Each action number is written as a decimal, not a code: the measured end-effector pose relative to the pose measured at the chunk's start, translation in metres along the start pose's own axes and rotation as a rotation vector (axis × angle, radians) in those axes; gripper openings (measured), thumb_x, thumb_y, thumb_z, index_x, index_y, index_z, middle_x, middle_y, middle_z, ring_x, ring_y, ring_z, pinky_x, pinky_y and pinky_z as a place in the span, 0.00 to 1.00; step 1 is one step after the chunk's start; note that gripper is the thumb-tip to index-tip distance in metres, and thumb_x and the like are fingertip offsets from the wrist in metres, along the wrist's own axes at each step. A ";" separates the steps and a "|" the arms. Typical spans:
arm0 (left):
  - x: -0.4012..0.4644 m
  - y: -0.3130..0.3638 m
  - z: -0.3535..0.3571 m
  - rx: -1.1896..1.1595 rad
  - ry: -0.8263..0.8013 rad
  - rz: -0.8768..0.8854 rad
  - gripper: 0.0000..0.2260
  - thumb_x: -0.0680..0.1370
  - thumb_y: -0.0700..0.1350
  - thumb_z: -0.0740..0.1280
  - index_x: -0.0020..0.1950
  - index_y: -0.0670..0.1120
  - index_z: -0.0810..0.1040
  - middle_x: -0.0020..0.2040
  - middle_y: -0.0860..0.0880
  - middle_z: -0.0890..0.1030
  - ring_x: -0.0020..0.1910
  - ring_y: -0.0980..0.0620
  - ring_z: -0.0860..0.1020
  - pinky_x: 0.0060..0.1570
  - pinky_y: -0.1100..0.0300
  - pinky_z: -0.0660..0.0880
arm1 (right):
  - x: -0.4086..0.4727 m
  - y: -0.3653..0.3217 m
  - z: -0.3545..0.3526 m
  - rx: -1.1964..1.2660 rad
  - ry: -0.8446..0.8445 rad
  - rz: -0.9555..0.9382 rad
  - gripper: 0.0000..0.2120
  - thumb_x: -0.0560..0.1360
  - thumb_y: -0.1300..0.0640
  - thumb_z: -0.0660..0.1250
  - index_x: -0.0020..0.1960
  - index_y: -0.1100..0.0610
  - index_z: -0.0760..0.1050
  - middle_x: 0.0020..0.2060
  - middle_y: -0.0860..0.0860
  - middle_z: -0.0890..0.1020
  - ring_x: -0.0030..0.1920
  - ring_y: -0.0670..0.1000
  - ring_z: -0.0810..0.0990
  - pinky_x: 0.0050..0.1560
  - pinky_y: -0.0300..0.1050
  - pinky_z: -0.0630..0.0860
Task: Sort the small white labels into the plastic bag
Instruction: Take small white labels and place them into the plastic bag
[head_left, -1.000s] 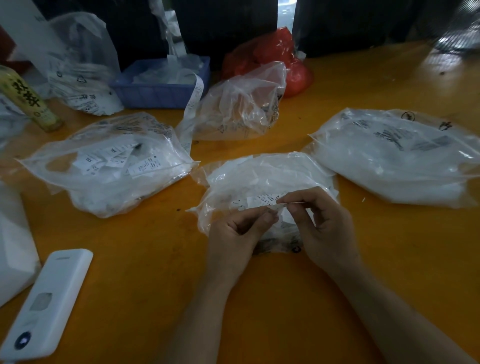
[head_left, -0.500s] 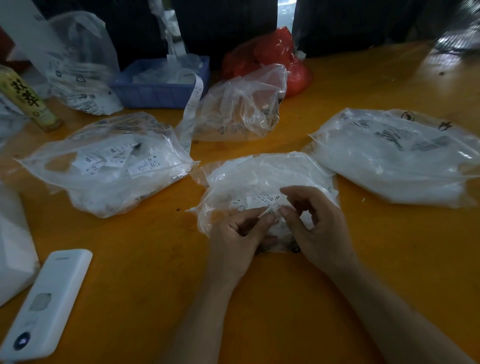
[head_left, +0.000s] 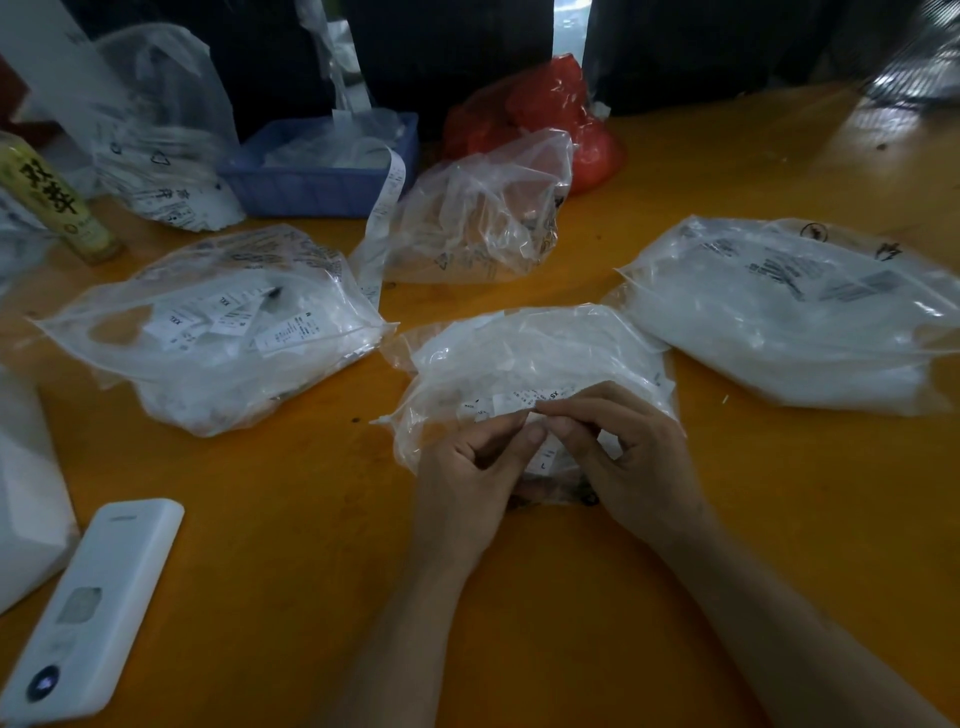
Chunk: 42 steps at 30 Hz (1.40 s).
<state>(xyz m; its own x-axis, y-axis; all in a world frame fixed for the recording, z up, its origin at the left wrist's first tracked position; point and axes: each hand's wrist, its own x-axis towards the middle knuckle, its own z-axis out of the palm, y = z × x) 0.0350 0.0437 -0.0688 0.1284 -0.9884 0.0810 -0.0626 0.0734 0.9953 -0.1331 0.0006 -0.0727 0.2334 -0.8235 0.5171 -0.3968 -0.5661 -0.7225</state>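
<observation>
A clear plastic bag (head_left: 530, 353) holding small white labels lies on the orange table (head_left: 291, 519) in front of me. My left hand (head_left: 470, 475) and my right hand (head_left: 623, 462) meet at its near edge. Both pinch a small white label (head_left: 545, 457) between thumb and fingers, right over the bag. Printed labels (head_left: 524, 400) show through the plastic just above my fingertips. The bag's near edge is hidden under my hands.
Another bag of labels (head_left: 218, 332) lies to the left, a fuller bag (head_left: 789, 312) to the right, a crumpled bag (head_left: 483, 213) and red bag (head_left: 540, 109) behind. A blue tray (head_left: 311, 176), a yellow bottle (head_left: 52, 202) and a white device (head_left: 93, 603) also sit here.
My hands have drawn closer together over the bag, and my right fingertips have come down to meet my left thumb on the label.
</observation>
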 end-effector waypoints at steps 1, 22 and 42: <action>0.000 0.000 0.000 -0.008 0.007 -0.007 0.08 0.78 0.59 0.73 0.57 0.67 0.86 0.51 0.60 0.88 0.39 0.52 0.89 0.37 0.62 0.84 | 0.000 -0.001 0.000 -0.002 0.001 0.008 0.12 0.78 0.52 0.69 0.59 0.55 0.83 0.46 0.45 0.82 0.45 0.44 0.81 0.45 0.33 0.77; 0.001 0.005 -0.001 0.145 0.138 -0.013 0.06 0.78 0.47 0.76 0.50 0.60 0.84 0.45 0.60 0.86 0.44 0.59 0.85 0.41 0.68 0.80 | -0.002 0.000 -0.002 0.170 0.037 0.208 0.07 0.78 0.48 0.67 0.49 0.51 0.77 0.41 0.43 0.81 0.42 0.47 0.81 0.40 0.33 0.76; 0.123 0.060 -0.192 1.222 0.603 -0.108 0.11 0.83 0.34 0.65 0.62 0.34 0.84 0.62 0.32 0.83 0.63 0.31 0.80 0.67 0.39 0.76 | -0.001 0.001 0.009 -0.343 -0.030 0.115 0.08 0.78 0.53 0.71 0.55 0.54 0.82 0.47 0.46 0.81 0.43 0.41 0.76 0.45 0.32 0.74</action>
<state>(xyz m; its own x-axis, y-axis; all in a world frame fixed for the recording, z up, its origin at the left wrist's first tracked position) 0.2369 -0.0479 0.0112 0.5765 -0.7476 0.3298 -0.8110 -0.4741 0.3429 -0.1260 0.0008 -0.0785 0.1940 -0.8849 0.4235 -0.6954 -0.4285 -0.5768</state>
